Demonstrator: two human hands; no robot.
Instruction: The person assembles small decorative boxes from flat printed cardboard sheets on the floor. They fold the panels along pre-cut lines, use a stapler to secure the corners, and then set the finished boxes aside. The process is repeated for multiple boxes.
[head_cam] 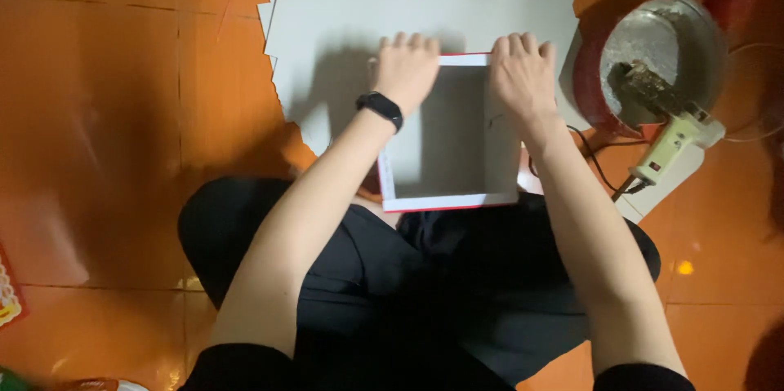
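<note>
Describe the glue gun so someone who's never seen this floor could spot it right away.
Start at the orange floor and look to the person's right, past the right hand. Beside the round metal bowl lies the glue gun, cream-coloured and pistol-shaped, the only thing trailing a black cord.
</note>
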